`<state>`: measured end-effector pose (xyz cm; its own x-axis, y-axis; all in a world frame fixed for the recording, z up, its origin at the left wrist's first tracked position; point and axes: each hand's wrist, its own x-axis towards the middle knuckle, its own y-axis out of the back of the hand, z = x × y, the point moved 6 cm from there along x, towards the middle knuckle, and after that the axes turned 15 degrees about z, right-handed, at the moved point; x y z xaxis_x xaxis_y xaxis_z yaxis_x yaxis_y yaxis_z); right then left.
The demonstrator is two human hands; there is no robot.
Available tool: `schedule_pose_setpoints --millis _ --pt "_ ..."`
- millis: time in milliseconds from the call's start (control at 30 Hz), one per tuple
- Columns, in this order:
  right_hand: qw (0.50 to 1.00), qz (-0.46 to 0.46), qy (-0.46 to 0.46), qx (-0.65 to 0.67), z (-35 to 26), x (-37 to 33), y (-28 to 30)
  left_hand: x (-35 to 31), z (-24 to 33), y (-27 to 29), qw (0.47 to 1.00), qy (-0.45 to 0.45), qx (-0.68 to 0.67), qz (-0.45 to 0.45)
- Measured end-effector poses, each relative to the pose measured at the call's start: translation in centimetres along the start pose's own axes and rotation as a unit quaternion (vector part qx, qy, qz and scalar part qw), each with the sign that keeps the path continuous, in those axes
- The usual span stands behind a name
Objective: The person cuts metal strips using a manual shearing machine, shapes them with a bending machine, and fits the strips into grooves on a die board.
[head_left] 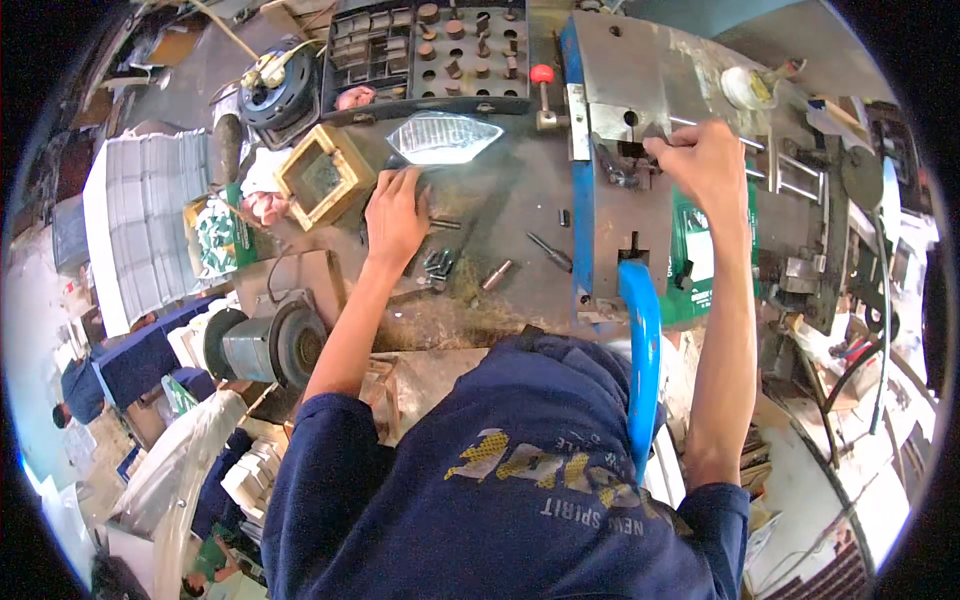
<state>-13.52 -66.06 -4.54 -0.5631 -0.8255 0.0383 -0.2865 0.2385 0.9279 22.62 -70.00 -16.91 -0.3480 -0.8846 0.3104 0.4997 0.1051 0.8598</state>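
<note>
My left hand (398, 218) lies on the worn metal bench, fingers stretched forward, between a square wooden box (342, 162) and a clear plastic bag (440, 138). Whatever lies under its fingertips is hidden. At the right, the fingers of my right hand (706, 168) are pinched together over a steel fixture (626, 100) on a blue-sided machine. A small dark piece shows at the fingertips, too hidden to name. Beside them is a dark clamp-like part (617, 168). Small dark metal pieces (437, 266), a copper-coloured pin (497, 275) and a pointed tool (550, 252) lie between my hands.
A blue curved lever (641, 350) rises in front of my body. A red-knobbed handle (543, 85) stands left of the fixture. Farther back sits a compartment tray (418, 104) of metal pieces. Stacked grey sheets (155, 220) and a bench grinder (262, 342) are at the left.
</note>
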Motion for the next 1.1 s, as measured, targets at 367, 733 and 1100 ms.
schedule_pose_setpoints --millis 367,733,1100 --pt "0.985 0.153 0.068 0.047 -0.6 -4.4 -0.2 0.4 -0.6 0.0 0.998 -0.040 0.045 -0.026" --pt "0.991 -0.084 -0.049 0.088 3.6 -3.4 -0.9 -9.4 8.9 -5.4 0.965 0.066 -0.111 -0.226" --pt "0.976 -0.021 -0.158 0.148 11.8 -12.9 3.5 12.1 15.6 -3.1 0.875 0.037 -0.469 0.111"
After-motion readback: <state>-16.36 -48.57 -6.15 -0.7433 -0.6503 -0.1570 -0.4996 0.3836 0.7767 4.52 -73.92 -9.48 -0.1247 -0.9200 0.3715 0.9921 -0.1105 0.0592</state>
